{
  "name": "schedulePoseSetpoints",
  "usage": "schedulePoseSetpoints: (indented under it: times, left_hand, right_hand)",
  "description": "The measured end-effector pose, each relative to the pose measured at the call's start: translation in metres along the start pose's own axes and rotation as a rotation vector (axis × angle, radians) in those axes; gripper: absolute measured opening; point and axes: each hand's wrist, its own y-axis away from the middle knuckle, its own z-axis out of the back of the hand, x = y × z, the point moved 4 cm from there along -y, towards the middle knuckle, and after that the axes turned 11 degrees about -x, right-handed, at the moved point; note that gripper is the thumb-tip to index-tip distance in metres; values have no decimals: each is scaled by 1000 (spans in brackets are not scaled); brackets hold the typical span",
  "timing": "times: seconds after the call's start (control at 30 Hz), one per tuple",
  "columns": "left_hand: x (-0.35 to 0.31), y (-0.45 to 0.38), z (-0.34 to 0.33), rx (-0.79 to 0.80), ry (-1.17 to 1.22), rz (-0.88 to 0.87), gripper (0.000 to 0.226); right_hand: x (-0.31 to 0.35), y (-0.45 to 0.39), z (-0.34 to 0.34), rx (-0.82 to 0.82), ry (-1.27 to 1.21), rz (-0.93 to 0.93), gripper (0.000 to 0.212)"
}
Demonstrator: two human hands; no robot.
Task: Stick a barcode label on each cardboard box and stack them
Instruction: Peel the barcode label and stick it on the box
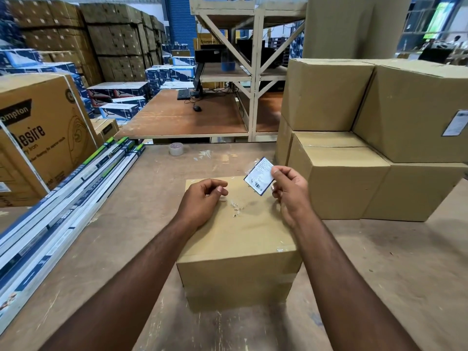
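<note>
A plain cardboard box [238, 239] stands on the worktable right in front of me, with scraps of clear tape on its top. My right hand [288, 188] pinches a white barcode label [260, 176] with a dark border, holding it tilted just above the box's far right corner. My left hand [205, 196] rests on the box's top at the far left, fingers curled with thumb against fingertips; nothing visible between them. To the right, a stack of cardboard boxes [354, 153] stands two high. One upper box carries a label [455, 125] on its side.
Long white-and-blue cartons [68, 196] lie along the table's left side beside a large printed carton [38, 138]. A tape roll [176, 148] sits at the table's far edge. Beyond are a desk with keyboard and mouse, a metal rack and stacked warehouse cartons.
</note>
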Motion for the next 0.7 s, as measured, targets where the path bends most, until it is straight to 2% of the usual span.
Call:
schedulePoseSetpoints:
  times: [0.13, 0.2, 0.27, 0.33, 0.47, 0.53, 0.63, 0.7]
  left_hand:
    - [6, 0, -1, 37, -127, -15, 16]
    - [5, 2, -1, 84, -179, -17, 43]
    - [-1, 4, -3, 150, -340, -91, 76]
    - [-8, 7, -6, 180, -535, -176, 86]
    - [-10, 6, -10, 152, -561, -165, 77]
    - [-9, 4, -10, 117, -545, -177, 58]
    - [-8, 2, -7, 46, -470, -206, 12]
    - [-8, 2, -4, 32, -400, -175, 12]
  right_hand:
    - [-2, -1, 0, -44, -1, 14, 4]
    - [-2, -1, -1, -46, 7, 22, 5]
    - [-2, 0, -1, -40, 31, 31, 4]
    - [-2, 2, -1, -26, 65, 43, 4]
    - [-1, 6, -5, 10, 135, 64, 3]
    - [-1, 8, -6, 25, 172, 74, 4]
    - [0, 11, -7, 35, 206, 90, 4]
    - [1, 12, -7, 41, 208, 91, 5]
